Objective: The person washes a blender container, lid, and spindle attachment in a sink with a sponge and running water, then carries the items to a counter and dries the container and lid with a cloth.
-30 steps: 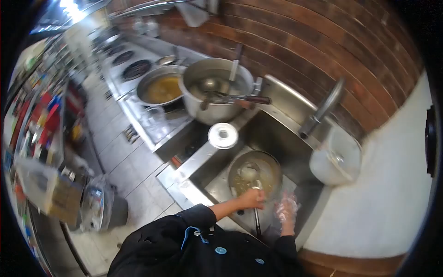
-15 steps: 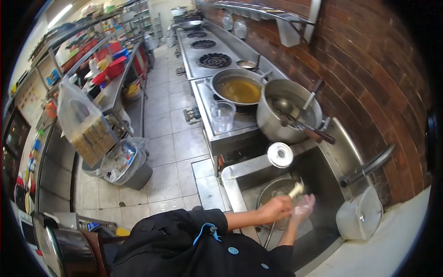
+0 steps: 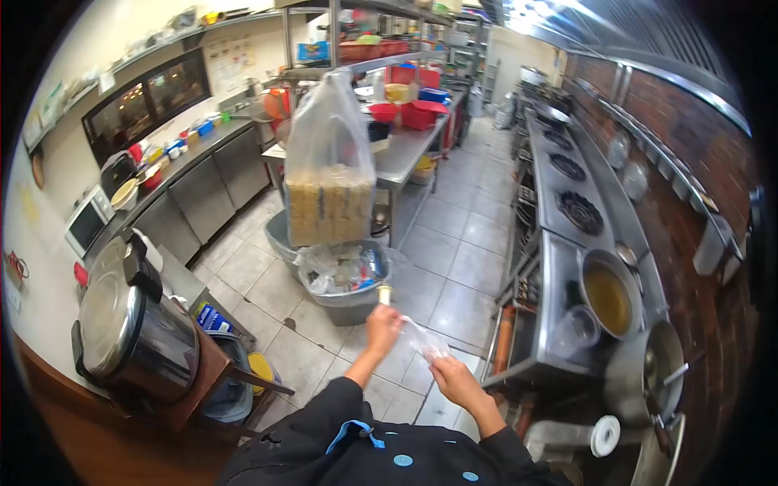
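Note:
My left hand (image 3: pixel 381 330) is closed around a short, pale cream stick-like piece (image 3: pixel 385 294), whose tip sticks up above the fingers. Between my two hands stretches a thin clear plastic sheet (image 3: pixel 423 338); whether it is a glove or a bag I cannot tell. My right hand (image 3: pixel 458 382) pinches the lower end of this plastic. Both hands are held out in front of my body, over the tiled floor. Beyond them stands a grey bin (image 3: pixel 344 306) with a clear liner and rubbish inside.
A large clear bag of packed yellowish goods (image 3: pixel 328 202) stands by the bin. To the left, a big lidded cooker (image 3: pixel 142 324) sits on a wooden stand. On the right are a stove (image 3: pixel 555 243), a pan of yellow liquid (image 3: pixel 608 296), a deep pot (image 3: pixel 648 373) and the sink edge (image 3: pixel 559 437).
My view and body have turned left, away from the sink. Both hands have left the sink; the clear plastic that covered my right hand now stretches between both hands.

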`<action>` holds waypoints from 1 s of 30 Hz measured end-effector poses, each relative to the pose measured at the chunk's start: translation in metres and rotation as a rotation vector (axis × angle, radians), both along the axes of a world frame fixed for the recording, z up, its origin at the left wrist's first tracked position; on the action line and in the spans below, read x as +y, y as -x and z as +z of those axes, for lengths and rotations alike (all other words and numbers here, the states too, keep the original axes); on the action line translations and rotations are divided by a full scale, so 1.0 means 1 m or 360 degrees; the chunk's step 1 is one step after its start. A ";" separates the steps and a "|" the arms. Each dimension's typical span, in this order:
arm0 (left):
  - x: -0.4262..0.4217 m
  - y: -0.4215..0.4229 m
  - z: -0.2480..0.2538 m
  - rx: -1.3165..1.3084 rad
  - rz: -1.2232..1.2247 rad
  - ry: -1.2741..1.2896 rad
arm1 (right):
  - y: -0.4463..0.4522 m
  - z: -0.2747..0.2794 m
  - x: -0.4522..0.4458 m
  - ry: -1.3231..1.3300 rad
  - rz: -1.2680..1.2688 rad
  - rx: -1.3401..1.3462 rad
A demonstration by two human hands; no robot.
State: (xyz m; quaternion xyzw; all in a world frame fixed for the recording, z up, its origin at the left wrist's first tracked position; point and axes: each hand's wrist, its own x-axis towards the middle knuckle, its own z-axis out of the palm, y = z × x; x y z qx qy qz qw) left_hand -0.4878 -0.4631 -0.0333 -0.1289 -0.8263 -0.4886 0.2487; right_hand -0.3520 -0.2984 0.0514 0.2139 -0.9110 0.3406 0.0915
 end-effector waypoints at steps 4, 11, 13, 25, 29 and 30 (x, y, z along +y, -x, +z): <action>-0.119 0.060 0.005 -0.0159 0.0171 0.0150 | 0.105 -0.017 -0.045 0.0547 -0.0177 0.0248; -0.197 0.111 -0.006 -0.0363 0.0411 -0.0059 | 0.242 -0.021 -0.095 -0.0036 -0.0685 0.0504; -0.211 0.129 -0.008 -0.0450 0.0463 -0.0108 | 0.285 -0.032 -0.107 -0.0156 -0.0709 0.0653; -0.252 0.222 -0.020 -0.0593 0.0922 -0.0135 | 0.555 -0.251 -0.143 -0.0115 -0.0765 -0.0435; -0.221 0.263 -0.013 -0.0978 0.0792 -0.1380 | 0.567 -0.323 -0.115 -0.0107 -0.0347 -0.0848; -0.216 0.273 -0.015 -0.0971 0.0706 -0.1759 | 0.557 -0.333 -0.105 -0.0003 -0.0172 -0.0795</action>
